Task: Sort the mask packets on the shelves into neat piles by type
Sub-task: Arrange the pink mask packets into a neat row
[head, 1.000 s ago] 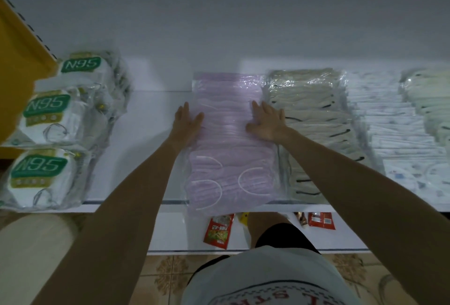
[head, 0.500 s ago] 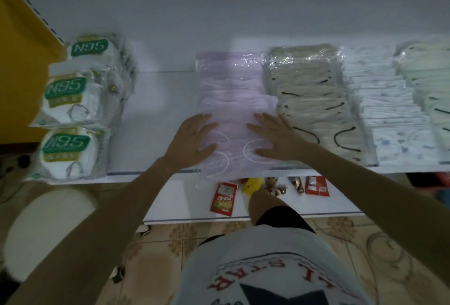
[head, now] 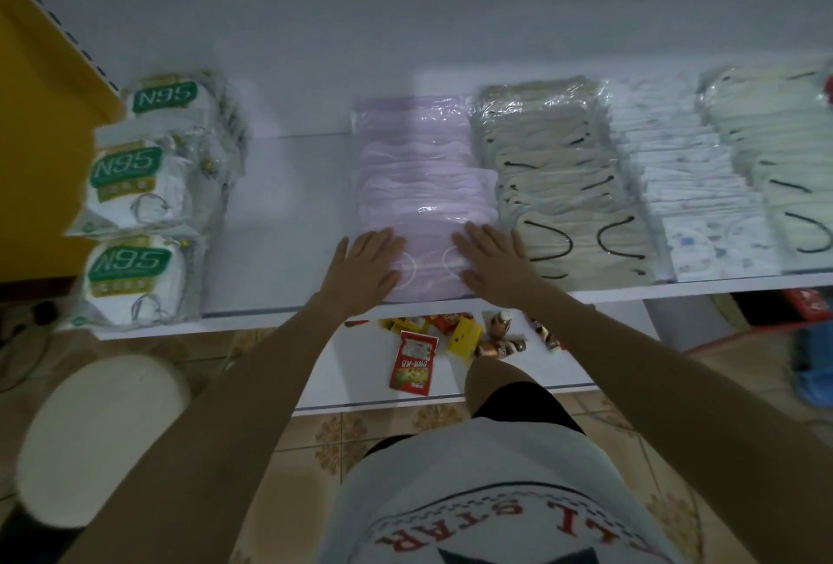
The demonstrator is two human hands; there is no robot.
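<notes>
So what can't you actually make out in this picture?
Head view, all of it:
1. Front of the purple mask pile: covered by the left hand and right hand.
2. Rightmost cream mask pile: cut off by the picture's right edge.
3. Red sachet on the lower shelf: print too small to read.

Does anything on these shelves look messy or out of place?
Yes. One clear-wrapped lilac mask packet juts right out of its pile, toward the beige masks with black loops. The white N95 packets with green labels at the left end lie crooked.
</notes>
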